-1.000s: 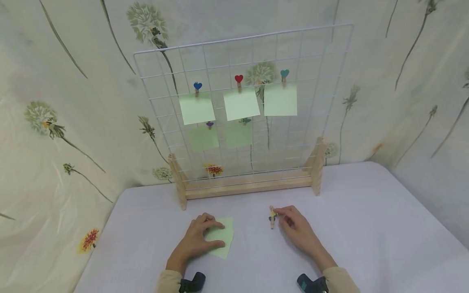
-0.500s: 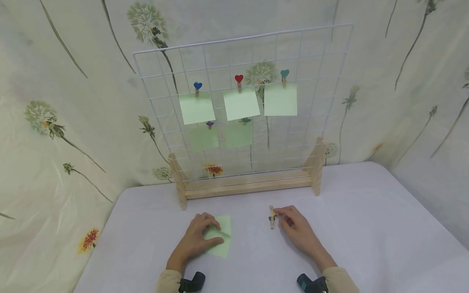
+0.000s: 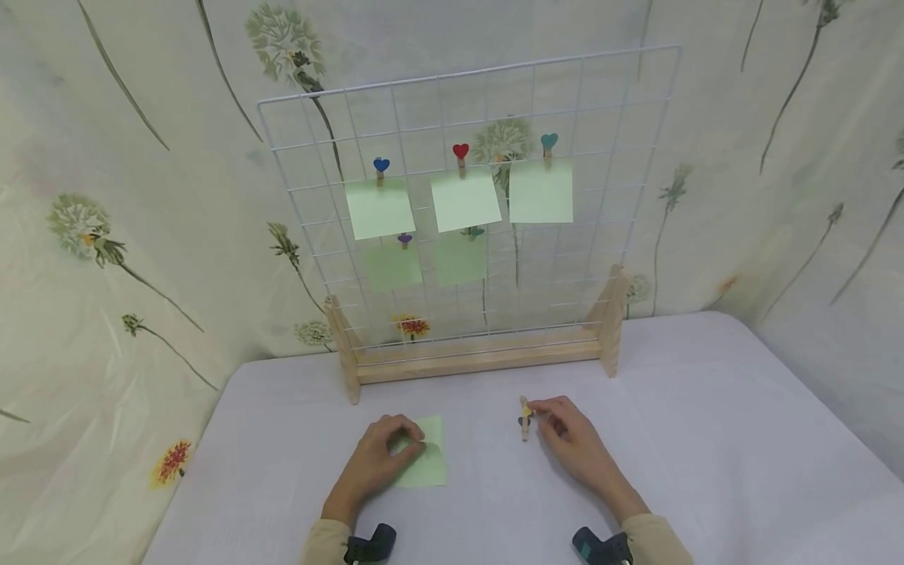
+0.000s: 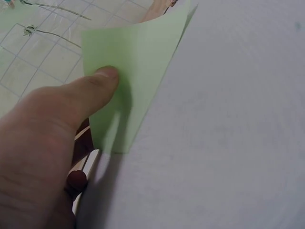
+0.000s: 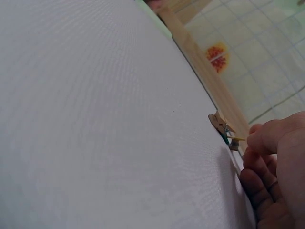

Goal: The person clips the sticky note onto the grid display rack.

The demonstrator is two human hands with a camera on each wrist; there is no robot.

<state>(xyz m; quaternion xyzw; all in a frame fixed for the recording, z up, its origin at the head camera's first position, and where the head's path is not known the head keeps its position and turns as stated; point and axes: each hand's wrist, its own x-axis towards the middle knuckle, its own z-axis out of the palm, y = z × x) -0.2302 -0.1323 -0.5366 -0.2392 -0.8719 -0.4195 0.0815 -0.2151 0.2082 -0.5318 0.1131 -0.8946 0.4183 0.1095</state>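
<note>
My left hand [image 3: 377, 455] pinches a light green paper sheet [image 3: 429, 469] low over the white table. In the left wrist view the thumb lies across the front of the green paper [image 4: 138, 57], which bends upward; the other fingers are hidden behind it. Small wooden clothespins [image 3: 525, 428] with a yellow and a dark heart lie close together on the table. My right hand [image 3: 575, 443] holds the yellow-heart one at its edge with the fingertips. In the right wrist view the wooden clothespins [image 5: 219, 125] sit right at the fingertips, the remaining fingers curled beneath.
Behind the hands stands a white wire grid [image 3: 565, 267] on a wooden base [image 3: 480, 362]. Several green sheets hang on it from heart clothespins: three in an upper row, such as the middle sheet [image 3: 466, 201], and two below. A floral cloth [image 3: 741, 196] covers the wall behind.
My left thumb has moved up toward the fingers and closed on the green sheet, whose lower edge has shifted slightly up. The right hand and clothespins have not moved.
</note>
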